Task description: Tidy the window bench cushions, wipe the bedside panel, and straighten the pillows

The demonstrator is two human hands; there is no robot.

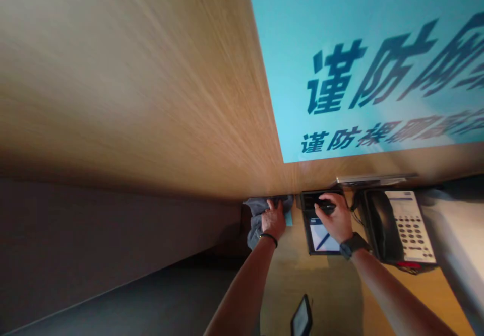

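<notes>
A soft, crumpled grey cloth lies at the far left of the light wooden surface, against the wood-grain wall. The left hand is laid over it, fingers slightly apart; whether they grip the cloth I cannot tell. To the right, the right hand is curled, its thumb and fingers around a small black object, too dark to identify, at the back part of a black rectangular tray. In the tray's front part lies a white notepad with a slim dark-blue pen slanting across it. Just right of the tray is a black-and-white desk telephone, handset on its left side. Nearer the person stands a dark-framed rectangular item. Above hangs a turquoise poster with dark characters.
</notes>
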